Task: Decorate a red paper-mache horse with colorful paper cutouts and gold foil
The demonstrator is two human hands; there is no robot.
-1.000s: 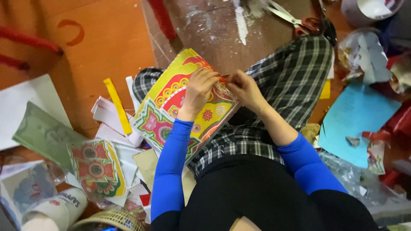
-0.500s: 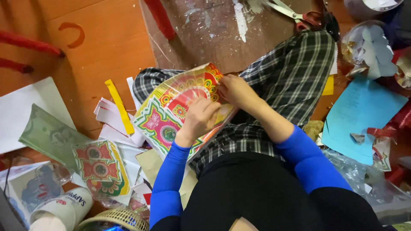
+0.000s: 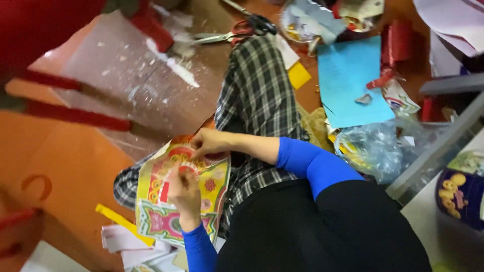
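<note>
- Since half a second ago the view has swung and the patterned sheet (image 3: 176,199) has slid down toward the person's left knee; the left hand (image 3: 184,194) now lies on its middle where before it sat nearer the lower edge.
- The right hand (image 3: 209,142) has stayed at the sheet's top edge, fingers closed in a pinch on the paper there (whether it also grips some small scrap I cannot tell).
- The left hand is loosely curled, fingertips pressing or pinching the sheet's centre; the work on this sheet looks ongoing, with both hands kept on it.
- The sheet itself rests across the lap on plaid trousers (image 3: 259,95), a curved, fan-like piece printed in yellow, red, green and pink ornament.
- On the floor beyond the knees: scissors (image 3: 237,32) with red-and-black handles, beside white paper scraps.
- To the right, a plain light-blue sheet (image 3: 353,83), a small yellow square (image 3: 299,75), and a crumpled clear plastic bag (image 3: 373,148).
- Far right, a round dark-blue tin (image 3: 461,196) with yellow pictures on it.
- Lower left, a yellow strip (image 3: 123,224) over white paper.
</note>
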